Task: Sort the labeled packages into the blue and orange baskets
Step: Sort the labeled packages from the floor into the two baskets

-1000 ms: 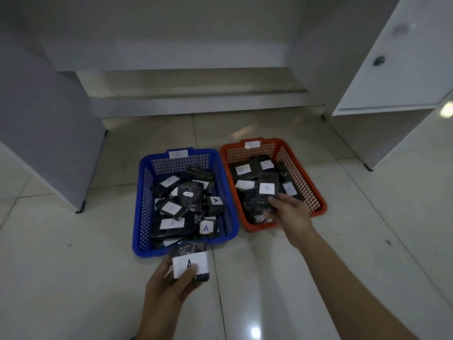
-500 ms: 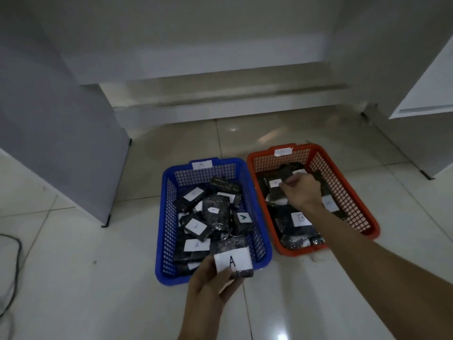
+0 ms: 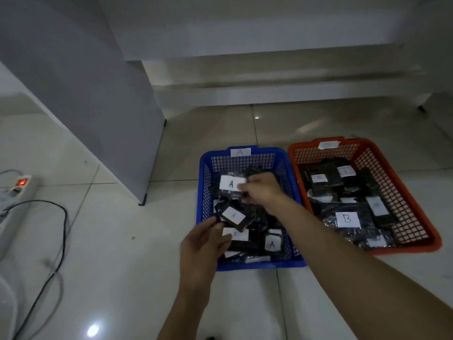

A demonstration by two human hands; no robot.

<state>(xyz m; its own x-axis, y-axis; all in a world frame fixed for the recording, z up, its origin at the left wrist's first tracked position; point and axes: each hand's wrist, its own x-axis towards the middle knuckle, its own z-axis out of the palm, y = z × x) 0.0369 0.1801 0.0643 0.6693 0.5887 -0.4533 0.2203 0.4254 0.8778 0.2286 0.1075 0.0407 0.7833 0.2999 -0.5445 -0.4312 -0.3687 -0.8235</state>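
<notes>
Labeled packages, dark plastic-wrapped packs with white paper tags, fill both baskets on the tiled floor (image 3: 122,241). The blue basket (image 3: 204,192) sits at the centre of the view and carries an "A" tag on its far rim; the packs inside it show "A" tags. The orange basket (image 3: 414,204) stands just beside it at 3 o'clock, with a blurred tag on its far rim and a large pack marked "B" (image 3: 347,219) near its front.

The right hand (image 3: 263,191) reaches into the blue basket from 5 o'clock, its fingers curled on a pack with an "A" tag (image 3: 229,184) in the far half of the basket. The left hand (image 3: 204,239) comes in from 6 o'clock at the basket's near left corner; its fingers are bent over the heap and its fingertips touch a tilted dark pack tagged "A" (image 3: 232,215), though whether they grip it cannot be told.

At 9 o'clock, well apart from the baskets, a white power strip (image 3: 14,192) with a lit red switch lies on the floor, and a black cable (image 3: 62,229) loops beside it. A grey cabinet panel (image 3: 85,82) stands at 10 o'clock, and a low step runs along 12 o'clock.
</notes>
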